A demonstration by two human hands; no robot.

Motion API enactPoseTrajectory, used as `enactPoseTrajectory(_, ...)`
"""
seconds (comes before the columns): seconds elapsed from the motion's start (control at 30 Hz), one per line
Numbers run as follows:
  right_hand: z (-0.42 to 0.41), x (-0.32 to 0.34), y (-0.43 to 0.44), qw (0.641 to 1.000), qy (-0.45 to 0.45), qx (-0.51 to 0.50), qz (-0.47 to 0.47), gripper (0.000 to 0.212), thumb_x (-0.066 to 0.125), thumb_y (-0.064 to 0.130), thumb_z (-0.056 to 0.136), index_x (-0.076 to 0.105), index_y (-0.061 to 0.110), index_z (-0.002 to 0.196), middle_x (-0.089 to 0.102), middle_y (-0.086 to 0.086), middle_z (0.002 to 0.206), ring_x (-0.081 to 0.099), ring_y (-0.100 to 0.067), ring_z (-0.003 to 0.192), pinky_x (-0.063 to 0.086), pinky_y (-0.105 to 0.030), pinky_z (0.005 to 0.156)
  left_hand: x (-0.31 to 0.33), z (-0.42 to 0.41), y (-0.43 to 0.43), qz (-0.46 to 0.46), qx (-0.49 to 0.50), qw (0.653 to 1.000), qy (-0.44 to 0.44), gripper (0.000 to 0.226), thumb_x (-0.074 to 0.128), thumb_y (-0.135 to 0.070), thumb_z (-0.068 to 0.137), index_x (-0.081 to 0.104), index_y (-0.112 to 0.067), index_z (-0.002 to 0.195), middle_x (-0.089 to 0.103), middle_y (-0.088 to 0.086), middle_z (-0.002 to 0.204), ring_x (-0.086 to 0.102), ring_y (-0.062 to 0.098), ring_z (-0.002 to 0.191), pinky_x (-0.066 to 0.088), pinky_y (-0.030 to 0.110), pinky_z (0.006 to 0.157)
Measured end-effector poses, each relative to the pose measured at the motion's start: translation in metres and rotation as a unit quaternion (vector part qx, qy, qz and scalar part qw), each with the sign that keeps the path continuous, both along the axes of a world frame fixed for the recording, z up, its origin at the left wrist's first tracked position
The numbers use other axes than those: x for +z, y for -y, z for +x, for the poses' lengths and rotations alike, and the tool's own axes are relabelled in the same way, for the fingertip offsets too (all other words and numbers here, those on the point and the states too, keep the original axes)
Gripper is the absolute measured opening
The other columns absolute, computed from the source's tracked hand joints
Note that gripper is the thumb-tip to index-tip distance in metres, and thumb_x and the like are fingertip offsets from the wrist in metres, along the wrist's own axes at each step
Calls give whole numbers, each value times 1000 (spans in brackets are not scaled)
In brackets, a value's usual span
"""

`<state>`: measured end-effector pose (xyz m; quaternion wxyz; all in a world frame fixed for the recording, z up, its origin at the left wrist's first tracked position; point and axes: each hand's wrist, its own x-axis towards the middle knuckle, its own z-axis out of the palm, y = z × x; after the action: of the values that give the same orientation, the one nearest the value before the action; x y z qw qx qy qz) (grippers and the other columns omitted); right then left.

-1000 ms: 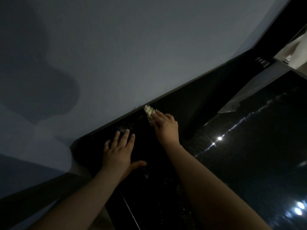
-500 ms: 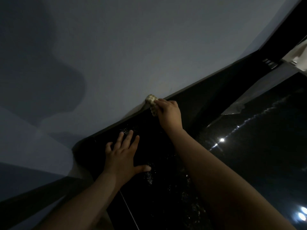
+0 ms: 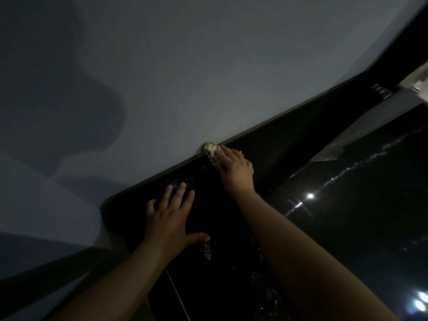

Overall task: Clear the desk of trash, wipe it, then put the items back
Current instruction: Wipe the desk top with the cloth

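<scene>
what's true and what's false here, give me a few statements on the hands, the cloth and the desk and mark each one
1. The right hand presses a pale cloth down at the back edge of the desk. True.
2. The left hand grips a spray bottle. False: it lies flat on the desk with its fingers spread and holds nothing.
3. The cloth sits mid-desk, far from the wall. False: it is right where the desk meets the wall.
4. Bright light reflections show on the glossy dark surface to the right. True.
</scene>
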<state>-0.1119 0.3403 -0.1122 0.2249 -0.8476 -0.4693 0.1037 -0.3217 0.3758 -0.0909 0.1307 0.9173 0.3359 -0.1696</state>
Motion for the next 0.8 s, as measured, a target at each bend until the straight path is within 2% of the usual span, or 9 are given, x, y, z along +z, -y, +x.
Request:
enactPoseTrajectory(0.07, -1, 0, 8, 1000, -4, 2, 3, 44, 44, 34, 99, 39, 31, 143, 33, 7, 153, 23, -17, 142, 18, -39, 113, 4, 1, 1, -3, -1, 1000, -4, 112, 37, -89, 67, -6, -31, 152, -22, -4, 158, -18, 21, 146, 7, 49, 116)
enactPoseTrajectory(0.37, -12, 0, 42, 1000, 1, -6, 5, 44, 44, 36, 99, 39, 32, 143, 33, 8, 153, 22, -16, 143, 17, -39, 113, 5, 4, 2, 13, -2, 999, -29, 114, 30, -91, 64, -10, -30, 152, -23, -3, 158, -17, 23, 146, 9, 49, 115)
enactPoseTrajectory(0.8, -25, -1, 97, 999, 2, -32, -10, 44, 43, 38, 99, 39, 36, 143, 32, 11, 154, 22, -15, 143, 17, -38, 112, 12, 4, 7, 2, 2, 1000, -9, 109, 43, -83, 72, -4, -26, 153, -19, -1, 159, -14, 24, 147, 8, 50, 117)
